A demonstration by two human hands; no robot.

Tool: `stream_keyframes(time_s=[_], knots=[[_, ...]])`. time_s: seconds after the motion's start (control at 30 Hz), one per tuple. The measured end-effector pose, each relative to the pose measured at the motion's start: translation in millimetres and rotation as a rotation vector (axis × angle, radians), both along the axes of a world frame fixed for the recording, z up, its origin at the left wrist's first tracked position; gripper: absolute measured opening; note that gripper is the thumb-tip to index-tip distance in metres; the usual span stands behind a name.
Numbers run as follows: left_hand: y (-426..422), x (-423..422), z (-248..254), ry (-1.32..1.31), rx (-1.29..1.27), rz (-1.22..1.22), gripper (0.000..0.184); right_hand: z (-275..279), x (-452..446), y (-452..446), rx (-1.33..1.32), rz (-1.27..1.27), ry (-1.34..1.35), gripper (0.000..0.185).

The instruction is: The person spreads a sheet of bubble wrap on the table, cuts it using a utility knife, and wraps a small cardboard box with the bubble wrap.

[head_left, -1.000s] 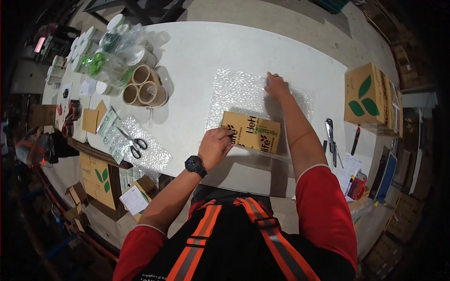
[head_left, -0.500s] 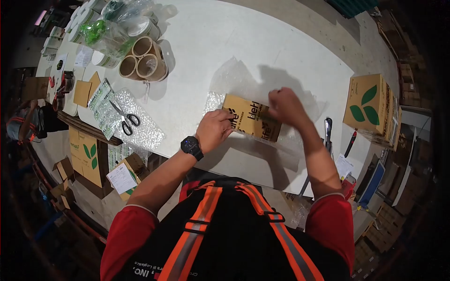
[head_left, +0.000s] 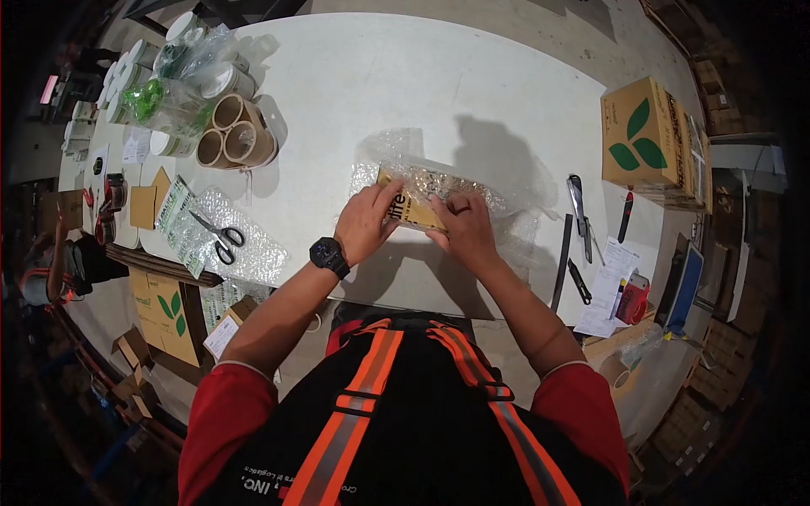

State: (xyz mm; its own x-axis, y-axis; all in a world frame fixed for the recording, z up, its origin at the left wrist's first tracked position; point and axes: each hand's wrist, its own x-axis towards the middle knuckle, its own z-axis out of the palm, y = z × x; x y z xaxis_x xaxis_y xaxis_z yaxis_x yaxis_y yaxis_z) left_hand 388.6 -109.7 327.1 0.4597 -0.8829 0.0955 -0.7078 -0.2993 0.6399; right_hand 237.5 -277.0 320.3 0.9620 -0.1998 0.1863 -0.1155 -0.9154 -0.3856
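A brown cardboard piece with black print (head_left: 418, 212) lies near the table's front edge, its far part covered by folded-over bubble wrap (head_left: 460, 190). My left hand (head_left: 367, 221) grips its left end, fingers on top and thumb at the near edge. Across the front of the bubble wrap, my right hand (head_left: 464, 226) pinches the wrap against the cardboard with bent fingers. More bubble wrap spreads flat behind and to the right of both hands.
Scissors (head_left: 221, 236) rest on bubble wrap at the left of the white table (head_left: 363, 76). Behind them stand cardboard tubes (head_left: 240, 143) and several white tubs. A leaf-printed box (head_left: 645, 135), a knife (head_left: 580, 207) and papers (head_left: 606, 282) are at the right. A co-worker's arm (head_left: 57, 261) shows far left.
My right hand has come back toward me from the far side, and the bubble wrap is now folded over the cardboard. My left hand stays at the left end.
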Motion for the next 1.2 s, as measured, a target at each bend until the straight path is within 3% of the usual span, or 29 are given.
stream_keyframes(time_s=[0.07, 0.13, 0.17, 0.23, 0.33, 0.73, 0.87, 0.93, 0.97, 1.0, 1.03, 1.07, 1.1, 1.17, 1.2], knots=[[-6, 1, 14, -0.015, 0.019, -0.003, 0.056, -9, -3, -1, 0.017, -0.010, -0.037, 0.062], [-19, 3, 34, -0.493, 0.066, -0.104, 0.060, -15, -5, -2, 0.016, -0.010, -0.025, 0.050], [-22, 7, 31, -0.494, 0.063, -0.107, 0.060, -18, -6, -2, 0.015, -0.014, -0.026, 0.050], [-28, 18, 21, -0.504, 0.181, -0.350, 0.050, -22, -5, -2, 0.023, -0.021, -0.080, 0.042], [-20, 24, 13, -0.475, 0.316, -0.445, 0.039, -20, -4, 1, -0.005, -0.042, -0.153, 0.036], [-11, 22, 2, -0.424, 0.212, -0.356, 0.029, -20, -4, 2, 0.002, -0.062, -0.206, 0.031], [-15, 11, 18, -0.347, 0.242, -0.327, 0.025, -47, -7, 2, 0.093, -0.065, -0.270, 0.027], [-23, -8, 69, 0.019, -0.136, -0.278, 0.046, -48, -6, 1, 0.171, -0.111, -0.396, 0.022], [-22, -25, 109, 0.170, -0.259, -0.200, 0.048, -62, -4, -1, 0.101, -0.146, -0.299, 0.023], [-13, -38, 147, 0.159, -0.351, -0.195, 0.061, -40, -9, -1, 0.033, -0.102, -0.245, 0.024], [-10, -64, 173, 0.265, -0.411, 0.172, 0.073, -41, -9, 2, 0.055, -0.118, -0.277, 0.024], [-11, -70, 216, 0.683, -0.840, 0.163, 0.078, -42, -10, 3, -0.002, -0.123, -0.286, 0.025], [-9, -81, 243, 0.701, -0.854, 0.145, 0.078, -41, -11, 4, -0.026, -0.136, -0.279, 0.025], [-1, -95, 285, 0.570, -1.510, 0.022, 0.059, -35, -11, 4, -0.035, -0.126, -0.204, 0.028], [7, -94, 308, 0.812, -1.347, -0.358, 0.064, -34, -11, 4, -0.053, -0.121, -0.205, 0.028]])
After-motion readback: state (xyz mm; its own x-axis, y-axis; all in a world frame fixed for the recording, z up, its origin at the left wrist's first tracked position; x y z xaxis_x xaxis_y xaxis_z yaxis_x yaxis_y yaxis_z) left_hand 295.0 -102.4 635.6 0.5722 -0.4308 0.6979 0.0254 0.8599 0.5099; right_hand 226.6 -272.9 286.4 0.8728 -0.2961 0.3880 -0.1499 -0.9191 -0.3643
